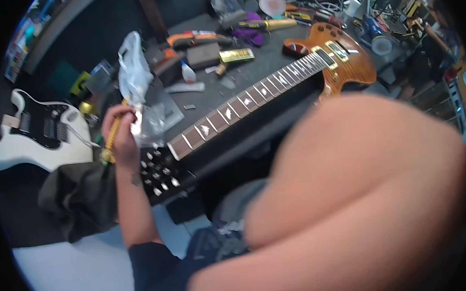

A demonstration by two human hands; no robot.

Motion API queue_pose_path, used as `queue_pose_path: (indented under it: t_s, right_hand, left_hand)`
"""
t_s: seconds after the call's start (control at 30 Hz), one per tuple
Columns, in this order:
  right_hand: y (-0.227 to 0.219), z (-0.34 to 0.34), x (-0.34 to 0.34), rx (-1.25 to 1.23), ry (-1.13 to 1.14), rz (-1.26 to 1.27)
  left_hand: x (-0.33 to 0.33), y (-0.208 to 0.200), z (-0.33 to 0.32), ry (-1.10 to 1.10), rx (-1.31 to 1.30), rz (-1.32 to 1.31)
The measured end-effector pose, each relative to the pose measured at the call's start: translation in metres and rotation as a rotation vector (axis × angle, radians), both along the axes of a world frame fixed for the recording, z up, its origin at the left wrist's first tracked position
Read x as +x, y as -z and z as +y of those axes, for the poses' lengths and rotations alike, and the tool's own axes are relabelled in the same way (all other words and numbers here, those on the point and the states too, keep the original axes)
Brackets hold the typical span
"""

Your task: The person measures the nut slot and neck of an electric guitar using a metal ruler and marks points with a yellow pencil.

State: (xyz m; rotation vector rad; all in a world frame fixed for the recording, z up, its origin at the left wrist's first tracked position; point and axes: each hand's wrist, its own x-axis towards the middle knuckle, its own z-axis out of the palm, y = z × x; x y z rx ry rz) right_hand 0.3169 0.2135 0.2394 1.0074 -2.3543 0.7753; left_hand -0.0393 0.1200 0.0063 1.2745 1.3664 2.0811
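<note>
My left hand (122,131) is closed around a thin yellow stick-like tool (113,135), which slants down to the left; its exact kind I cannot make out. Just beyond the fingers stands a pale, crumpled plastic bag (134,71), and a clear plastic packet (154,126) lies beside the hand. An amber electric guitar (351,60) rests on the bench, its neck pointing toward my left hand. No strings show over its fretboard (246,101). Several metal tuners (158,173) sit near my left wrist. My bent right arm (361,181) fills the lower right, blurred; its hand is out of sight.
A white electric guitar (43,137) with a black plate lies at the left, above a dark cloth (80,198). Further back are a grey block (203,56), a small white bottle (188,73), a yellow box (236,55) and orange-handled tools (198,37). Cluttered tools fill the far right.
</note>
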Motion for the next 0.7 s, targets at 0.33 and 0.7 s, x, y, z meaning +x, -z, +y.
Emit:
queue_pose_path:
  t_s: [0.33,0.7]
  right_hand:
    - [0.111,0.03,0.042,-0.601,0.488,0.041]
    - [0.178,0.05,0.023,-0.659,0.543,-0.021]
  left_hand:
    - [0.033,-0.03,-0.058,0.087,-0.097,-0.031]
    - [0.104,-0.003,-0.107,-0.373,-0.137,0.191]
